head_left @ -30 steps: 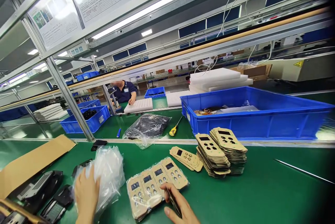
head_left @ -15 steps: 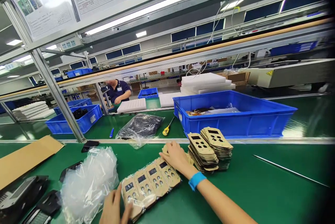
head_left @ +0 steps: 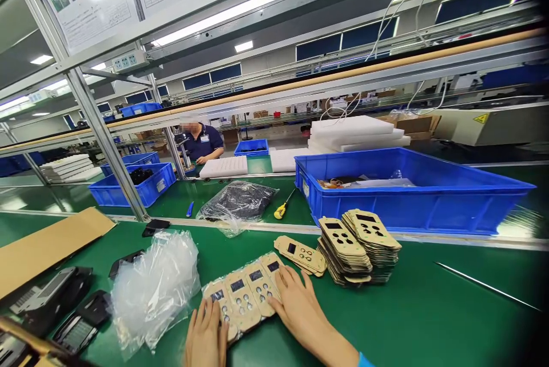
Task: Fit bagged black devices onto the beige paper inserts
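Just in front of the blue bin (head_left: 412, 201), on the green table (head_left: 429, 310), both hands lie flat and open on a fanned row of cards (head_left: 244, 298): left hand (head_left: 208, 338), right hand (head_left: 298, 307). It seems a squaring step; next needs an even push together.

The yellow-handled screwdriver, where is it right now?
In the head view the yellow-handled screwdriver lies on the far green belt, between the bag of dark parts on its left and the large blue bin on its right.
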Demonstrator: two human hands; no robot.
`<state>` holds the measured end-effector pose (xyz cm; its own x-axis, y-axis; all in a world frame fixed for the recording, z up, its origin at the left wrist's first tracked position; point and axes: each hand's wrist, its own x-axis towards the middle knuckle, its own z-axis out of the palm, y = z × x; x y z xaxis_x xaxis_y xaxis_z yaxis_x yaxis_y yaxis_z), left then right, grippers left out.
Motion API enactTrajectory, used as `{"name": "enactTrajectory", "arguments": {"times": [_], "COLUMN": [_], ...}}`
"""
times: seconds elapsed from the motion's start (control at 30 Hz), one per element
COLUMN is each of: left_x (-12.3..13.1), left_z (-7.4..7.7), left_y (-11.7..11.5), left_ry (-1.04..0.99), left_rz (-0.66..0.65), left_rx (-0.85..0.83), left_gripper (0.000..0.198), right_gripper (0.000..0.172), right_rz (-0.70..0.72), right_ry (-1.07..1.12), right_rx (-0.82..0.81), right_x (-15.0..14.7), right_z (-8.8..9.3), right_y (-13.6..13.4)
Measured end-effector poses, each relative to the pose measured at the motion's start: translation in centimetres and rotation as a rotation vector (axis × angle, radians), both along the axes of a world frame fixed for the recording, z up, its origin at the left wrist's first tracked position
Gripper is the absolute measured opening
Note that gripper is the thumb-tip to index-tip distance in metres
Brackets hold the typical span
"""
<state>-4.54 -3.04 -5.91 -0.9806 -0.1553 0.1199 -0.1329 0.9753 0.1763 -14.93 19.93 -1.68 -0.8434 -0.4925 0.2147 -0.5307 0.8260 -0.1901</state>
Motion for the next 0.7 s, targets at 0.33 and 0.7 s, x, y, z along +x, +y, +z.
{"name": "enactTrajectory", "arguments": {"times": [0.33,0.7], "left_x": [-2.1,-0.4], "left_z": [2.7,12.3], "left_y": [5.0,-7.4], "left_ry": [0.414,0.997], "left_rz": [-0.114,0.472], "left_rx": [0.551,0.025], "left_gripper": [0.033,0.041], "right_gripper": [0.052,0.042], "right_rz": [0.130,0.122], "right_ry": [-0.081,0.135], "right_rx": [-0.128,-0.362], "right_x": [0.7,0.6], "right_z": [-2.1,-2.1], "right_y": [0.2,1.0]}}
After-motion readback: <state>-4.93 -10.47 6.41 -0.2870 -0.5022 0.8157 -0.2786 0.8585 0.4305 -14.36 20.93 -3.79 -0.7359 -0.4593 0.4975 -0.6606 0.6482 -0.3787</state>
